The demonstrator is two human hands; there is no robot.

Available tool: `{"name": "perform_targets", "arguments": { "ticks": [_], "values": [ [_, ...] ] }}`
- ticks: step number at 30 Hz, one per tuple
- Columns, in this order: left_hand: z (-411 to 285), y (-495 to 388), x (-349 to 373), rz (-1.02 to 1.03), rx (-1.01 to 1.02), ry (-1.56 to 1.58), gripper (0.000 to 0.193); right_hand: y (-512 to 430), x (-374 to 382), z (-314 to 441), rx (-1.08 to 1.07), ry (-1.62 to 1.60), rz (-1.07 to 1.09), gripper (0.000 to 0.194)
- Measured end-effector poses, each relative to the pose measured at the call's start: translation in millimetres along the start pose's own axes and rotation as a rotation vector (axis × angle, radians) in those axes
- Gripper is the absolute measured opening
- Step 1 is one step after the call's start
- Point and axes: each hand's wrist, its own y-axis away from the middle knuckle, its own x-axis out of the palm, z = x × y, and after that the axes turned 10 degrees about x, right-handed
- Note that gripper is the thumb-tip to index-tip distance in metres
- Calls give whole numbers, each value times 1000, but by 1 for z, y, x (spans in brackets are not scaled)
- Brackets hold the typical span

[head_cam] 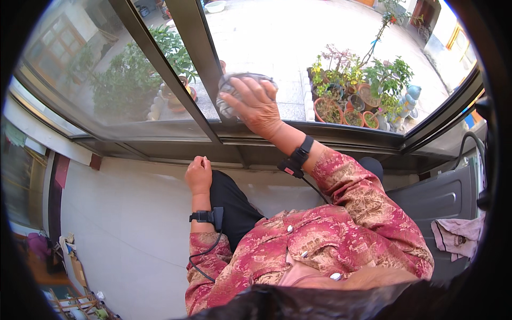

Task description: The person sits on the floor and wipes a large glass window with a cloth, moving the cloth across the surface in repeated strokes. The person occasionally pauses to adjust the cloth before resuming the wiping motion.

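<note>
Bunched in my right hand (pixel 256 105) is a grey cloth (pixel 229 105), held against the window beside a dark metal frame post (pixel 200 52). The fingers spread over the cloth and hide part of it. My left hand (pixel 199 173) is curled into a fist near my knee, below the window's lower frame rail (pixel 312 136). No object shows in that fist. Left of the post, a hazy glass pane (pixel 116 88) mirrors plants and a building. Both wrists wear black straps with small cabled devices.
Outside stand potted plants (pixel 352 100) and a leafy shrub (pixel 170 52) on a paved yard (pixel 264 36). At my right is a dark grey panel (pixel 436 204) with a pink cloth (pixel 458 236) over it. A wooden rack (pixel 76 306) with several items sits at the lower left.
</note>
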Motion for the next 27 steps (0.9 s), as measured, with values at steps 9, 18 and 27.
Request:
{"name": "perform_targets", "arguments": {
  "ticks": [9, 18, 27],
  "values": [
    [4, 0, 4, 3, 24, 3, 21, 20, 1, -13, -132, 8, 124, 45],
    [-1, 7, -7, -23, 12, 29, 22, 95, -30, -58, -68, 1, 147, 40],
    [-6, -3, 6, 58, 8, -11, 24, 164, -156, -176, 323, 238, -188, 48]
  ]
}}
